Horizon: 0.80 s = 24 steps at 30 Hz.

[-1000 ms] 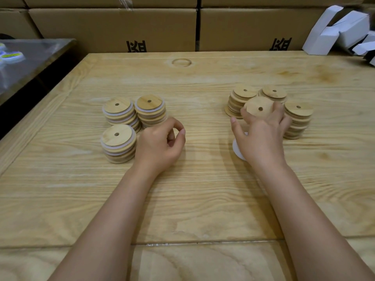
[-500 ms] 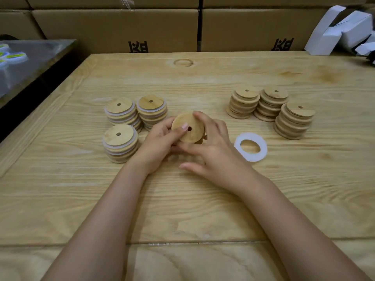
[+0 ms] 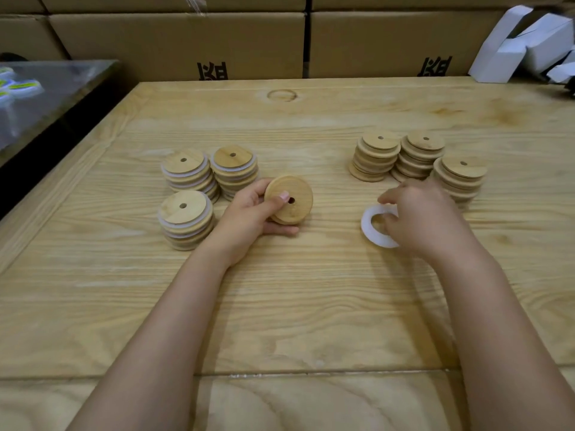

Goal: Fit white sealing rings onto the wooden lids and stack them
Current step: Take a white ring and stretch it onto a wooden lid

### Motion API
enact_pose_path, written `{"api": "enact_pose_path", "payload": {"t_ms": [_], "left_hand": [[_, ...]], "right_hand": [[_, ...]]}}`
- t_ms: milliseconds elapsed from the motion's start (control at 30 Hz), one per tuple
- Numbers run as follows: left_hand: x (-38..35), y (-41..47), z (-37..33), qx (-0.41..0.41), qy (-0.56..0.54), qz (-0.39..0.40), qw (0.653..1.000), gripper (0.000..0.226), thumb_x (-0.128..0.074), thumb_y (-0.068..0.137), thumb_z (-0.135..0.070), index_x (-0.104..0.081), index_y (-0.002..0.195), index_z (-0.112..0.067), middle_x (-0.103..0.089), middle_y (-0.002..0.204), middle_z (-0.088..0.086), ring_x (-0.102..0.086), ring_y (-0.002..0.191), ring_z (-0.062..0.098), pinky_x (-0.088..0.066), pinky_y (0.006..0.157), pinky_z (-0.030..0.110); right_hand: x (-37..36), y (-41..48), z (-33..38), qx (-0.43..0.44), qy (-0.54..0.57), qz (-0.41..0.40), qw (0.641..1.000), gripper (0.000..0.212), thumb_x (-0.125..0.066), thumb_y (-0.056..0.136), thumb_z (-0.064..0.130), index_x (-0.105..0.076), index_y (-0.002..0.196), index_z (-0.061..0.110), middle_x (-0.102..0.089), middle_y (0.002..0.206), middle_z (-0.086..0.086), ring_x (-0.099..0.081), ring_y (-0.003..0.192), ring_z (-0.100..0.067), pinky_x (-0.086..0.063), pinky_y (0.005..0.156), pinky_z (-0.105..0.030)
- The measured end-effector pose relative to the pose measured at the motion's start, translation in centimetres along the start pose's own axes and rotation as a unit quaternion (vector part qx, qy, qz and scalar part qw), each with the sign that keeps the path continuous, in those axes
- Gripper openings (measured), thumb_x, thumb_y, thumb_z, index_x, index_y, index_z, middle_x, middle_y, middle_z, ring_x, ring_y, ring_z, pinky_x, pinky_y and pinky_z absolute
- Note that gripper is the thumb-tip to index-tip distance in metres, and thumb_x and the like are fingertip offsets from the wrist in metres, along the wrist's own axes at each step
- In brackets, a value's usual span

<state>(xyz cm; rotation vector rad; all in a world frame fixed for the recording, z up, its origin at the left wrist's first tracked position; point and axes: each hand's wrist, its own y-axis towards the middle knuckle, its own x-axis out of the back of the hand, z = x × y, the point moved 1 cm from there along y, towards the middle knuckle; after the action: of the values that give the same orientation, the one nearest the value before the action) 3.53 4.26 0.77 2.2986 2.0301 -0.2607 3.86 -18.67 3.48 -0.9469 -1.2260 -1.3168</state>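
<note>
One wooden lid (image 3: 289,200) gripped tilted in left hand (image 3: 249,213) over bench (image 3: 311,306), right hand (image 3: 426,219) pinching white sealing ring (image 3: 371,234) flat on bench, ringed lid stacks (image 3: 186,219) at left, bare lid stacks (image 3: 376,157) at right.

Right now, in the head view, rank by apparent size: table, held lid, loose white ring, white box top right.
1. table
2. white box, though it sits farther away
3. held lid and ring look alike; the right hand hides part of the ring.
</note>
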Motion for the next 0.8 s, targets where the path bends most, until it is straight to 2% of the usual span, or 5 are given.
{"api": "enact_pose_path", "payload": {"t_ms": [133, 267, 500, 667, 800], "left_hand": [[0.1, 0.1, 0.0, 0.002, -0.008, -0.003, 1.0, 0.027, -0.047, 0.094, -0.004, -0.052, 0.12, 0.0, -0.056, 0.108, 0.02, -0.06, 0.094, 0.03, -0.06, 0.066, 0.037], [0.0, 0.1, -0.1, 0.003, -0.006, -0.006, 1.0, 0.029, -0.046, 0.094, -0.004, -0.051, 0.122, 0.002, -0.055, 0.109, 0.021, -0.058, 0.097, 0.032, -0.059, 0.067, 0.038], [0.1, 0.1, 0.0, 0.001, -0.005, -0.003, 1.0, 0.03, -0.047, 0.094, -0.004, -0.05, 0.123, 0.002, -0.055, 0.109, 0.02, -0.059, 0.097, 0.032, -0.06, 0.066, 0.037], [0.3, 0.1, 0.1, -0.032, 0.011, 0.011, 0.999, 0.029, -0.052, 0.092, -0.004, -0.055, 0.12, -0.012, -0.065, 0.097, 0.003, -0.065, 0.088, 0.015, -0.058, 0.061, 0.028], [0.3, 0.1, 0.2, -0.04, 0.009, 0.02, 0.999, 0.03, -0.054, 0.091, -0.003, -0.057, 0.118, -0.015, -0.068, 0.097, -0.002, -0.066, 0.092, 0.014, -0.058, 0.066, 0.03]], "right_hand": [[-0.2, 0.2, -0.1, -0.02, 0.004, -0.006, 1.0, 0.028, -0.054, 0.085, 0.008, -0.066, 0.11, 0.013, -0.063, 0.109, -0.009, -0.057, 0.101, -0.029, -0.048, 0.079, -0.036], [-0.3, 0.3, -0.5, -0.043, 0.022, -0.04, 0.998, 0.023, -0.059, 0.085, 0.01, -0.066, 0.106, 0.017, -0.065, 0.101, -0.009, -0.06, 0.089, -0.03, -0.044, 0.067, -0.03], [0.5, 0.3, -0.7, -0.062, 0.092, -0.115, 0.987, 0.006, -0.062, 0.086, 0.014, -0.066, 0.089, 0.016, -0.067, 0.086, -0.009, -0.06, 0.082, -0.031, -0.047, 0.068, -0.034], [0.8, 0.2, -0.4, -0.047, 0.137, -0.149, 0.978, 0.007, -0.057, 0.087, 0.008, -0.063, 0.087, 0.011, -0.066, 0.086, -0.008, -0.059, 0.084, -0.03, -0.049, 0.076, -0.043], [1.0, 0.3, 0.0, -0.042, 0.208, -0.195, 0.958, 0.006, -0.055, 0.089, 0.008, -0.061, 0.088, 0.011, -0.059, 0.082, 0.001, -0.054, 0.08, -0.02, -0.04, 0.07, -0.03]]}}
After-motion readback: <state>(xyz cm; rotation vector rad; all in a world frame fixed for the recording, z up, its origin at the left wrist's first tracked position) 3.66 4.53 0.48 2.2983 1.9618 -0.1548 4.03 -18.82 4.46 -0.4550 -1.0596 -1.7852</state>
